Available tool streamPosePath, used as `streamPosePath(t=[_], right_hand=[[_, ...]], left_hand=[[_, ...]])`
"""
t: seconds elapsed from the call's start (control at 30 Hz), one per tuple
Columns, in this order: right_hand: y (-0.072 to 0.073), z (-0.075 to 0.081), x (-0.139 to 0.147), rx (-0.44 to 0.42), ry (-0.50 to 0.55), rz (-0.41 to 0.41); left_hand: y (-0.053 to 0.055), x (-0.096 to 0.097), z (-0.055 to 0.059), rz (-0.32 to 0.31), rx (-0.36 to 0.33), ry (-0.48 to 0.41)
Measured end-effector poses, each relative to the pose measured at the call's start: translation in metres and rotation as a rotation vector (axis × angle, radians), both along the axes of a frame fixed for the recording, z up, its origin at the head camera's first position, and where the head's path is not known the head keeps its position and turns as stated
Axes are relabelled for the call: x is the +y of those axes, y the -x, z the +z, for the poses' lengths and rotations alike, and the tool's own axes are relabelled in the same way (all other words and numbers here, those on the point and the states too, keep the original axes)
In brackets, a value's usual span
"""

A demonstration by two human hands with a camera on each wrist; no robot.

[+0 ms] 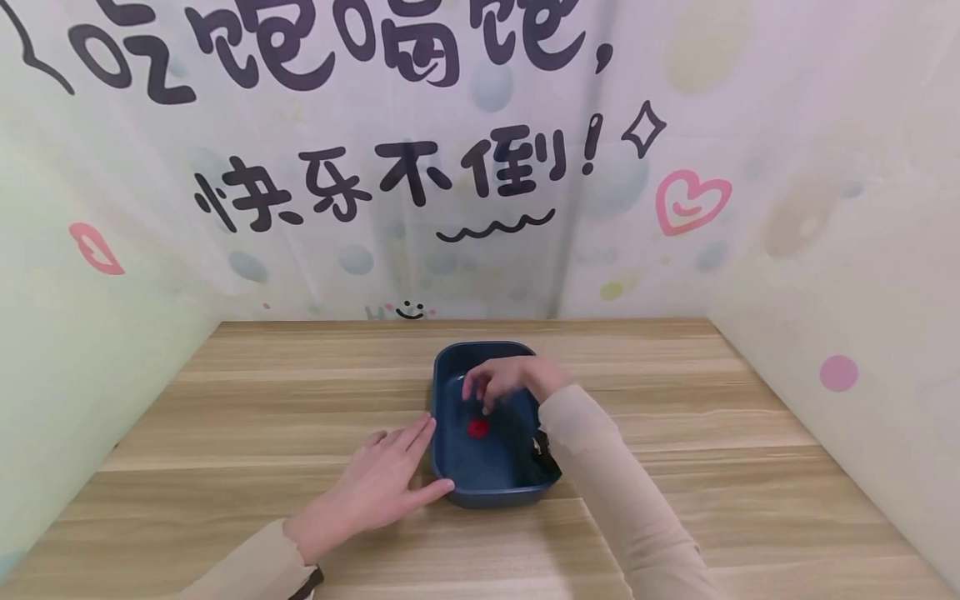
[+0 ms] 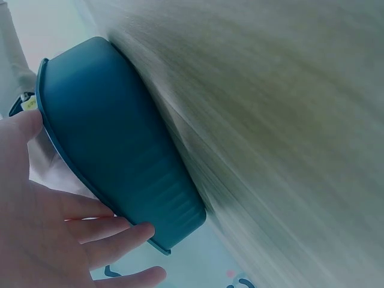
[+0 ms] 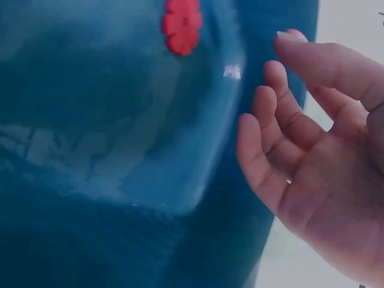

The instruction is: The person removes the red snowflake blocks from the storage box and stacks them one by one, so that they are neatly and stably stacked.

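A dark blue rectangular basin (image 1: 480, 467) stands on the wooden table. On its floor lies a small red flower-shaped piece (image 1: 477, 428), seen in the right wrist view as a flat red flower (image 3: 182, 27) with rounded petals. My left hand (image 1: 382, 479) rests its straight fingers and thumb against the basin's left rim; in the left wrist view the fingers spread along the basin's outer wall (image 2: 114, 132). Over the basin hangs my right hand (image 1: 506, 379), fingers loosely bent and holding nothing, a little beyond the red flower.
The wooden table (image 1: 285, 400) runs back to a white printed curtain (image 1: 465, 275) with black lettering. Pale side walls (image 1: 847, 292) flank the table. A dark wrist strap (image 1: 543, 454) shows under the right sleeve, over the basin's right side.
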State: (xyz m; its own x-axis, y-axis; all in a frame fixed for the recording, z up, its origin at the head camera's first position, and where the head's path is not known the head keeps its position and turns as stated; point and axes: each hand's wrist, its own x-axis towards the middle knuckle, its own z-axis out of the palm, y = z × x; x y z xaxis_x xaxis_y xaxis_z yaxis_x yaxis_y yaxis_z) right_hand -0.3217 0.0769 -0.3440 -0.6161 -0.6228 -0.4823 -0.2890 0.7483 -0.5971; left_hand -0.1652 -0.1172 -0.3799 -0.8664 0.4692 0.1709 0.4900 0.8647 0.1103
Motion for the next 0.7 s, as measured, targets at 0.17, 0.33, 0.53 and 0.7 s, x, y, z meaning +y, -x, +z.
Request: streamPosePath(t=[0.17,0.33,0.53,0.7], right_hand=[[-0.003,-0.009,-0.003,0.013,-0.076,-0.013],[-0.005,-0.016,-0.005,-0.003,-0.113,-0.056],[-0.006,-0.023,-0.008,-0.006,-0.138,-0.057],[-0.009,-0.028,-0.009,0.024,-0.151,-0.066]], left_hand=[[0.000,0.000,0.000,0.004,-0.006,0.008],[0.001,0.001,0.000,0.006,-0.005,0.017],[0.000,0.000,0.000,0.007,-0.007,0.017],[0.000,0.000,0.000,0.004,-0.005,0.023]])
